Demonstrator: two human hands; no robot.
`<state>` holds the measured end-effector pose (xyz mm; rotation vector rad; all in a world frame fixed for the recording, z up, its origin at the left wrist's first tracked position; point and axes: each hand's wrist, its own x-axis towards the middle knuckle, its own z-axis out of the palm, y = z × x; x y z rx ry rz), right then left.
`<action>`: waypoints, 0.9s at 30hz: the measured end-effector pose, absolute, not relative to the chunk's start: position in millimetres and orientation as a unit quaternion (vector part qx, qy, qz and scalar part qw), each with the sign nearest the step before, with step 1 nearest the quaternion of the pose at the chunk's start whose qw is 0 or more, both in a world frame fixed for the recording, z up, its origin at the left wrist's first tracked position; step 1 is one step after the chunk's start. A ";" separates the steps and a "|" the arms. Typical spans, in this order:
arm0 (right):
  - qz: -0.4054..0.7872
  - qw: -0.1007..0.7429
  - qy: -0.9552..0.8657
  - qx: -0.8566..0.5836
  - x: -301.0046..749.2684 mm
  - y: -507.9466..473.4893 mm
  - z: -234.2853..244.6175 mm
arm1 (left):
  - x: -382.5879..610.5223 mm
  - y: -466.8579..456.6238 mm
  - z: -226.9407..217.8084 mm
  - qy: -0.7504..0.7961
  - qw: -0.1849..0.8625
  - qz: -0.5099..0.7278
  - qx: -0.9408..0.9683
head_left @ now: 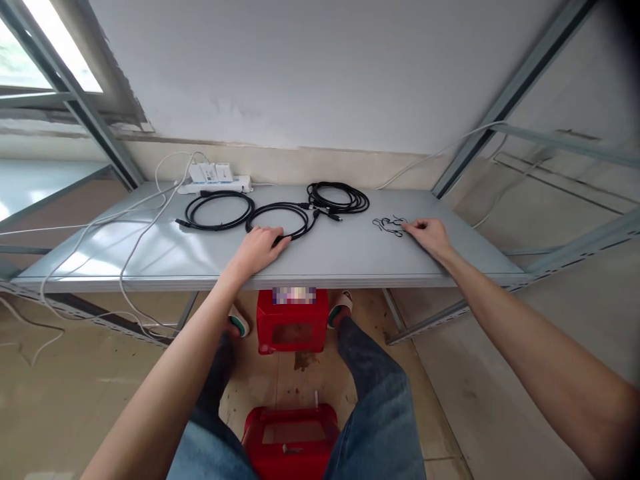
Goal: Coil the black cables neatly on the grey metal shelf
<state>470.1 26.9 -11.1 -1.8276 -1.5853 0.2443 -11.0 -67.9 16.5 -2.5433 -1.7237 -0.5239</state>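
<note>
Three coiled black cables lie on a grey metal shelf (350, 257): a left coil (219, 211), a middle coil (278, 220) and a right coil (339, 198). My left hand (260, 247) rests on the near edge of the middle coil, fingers curled over the cable. My right hand (429, 235) lies on the shelf farther right, its fingertips touching a small heap of thin black ties (390, 225). I cannot make out whether those fingers pinch a tie.
A white power strip (215, 181) with white adapters sits at the back left, white cords (125, 247) trailing over the shelf's left edge. A red stool (293, 320) stands under the shelf, another (290, 440) between my knees. Metal frame posts flank both sides.
</note>
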 end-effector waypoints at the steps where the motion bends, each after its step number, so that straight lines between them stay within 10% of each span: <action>1: 0.094 0.346 -0.611 -0.706 469.6 26.6 -11.0 | -11.1 -67.8 16.5 -0.552 0.012 -0.169 -0.816; 27: 0.087 0.379 -0.599 -0.700 469.9 27.2 -6.9 | -12.7 -65.8 14.5 -0.540 0.026 -0.172 -0.824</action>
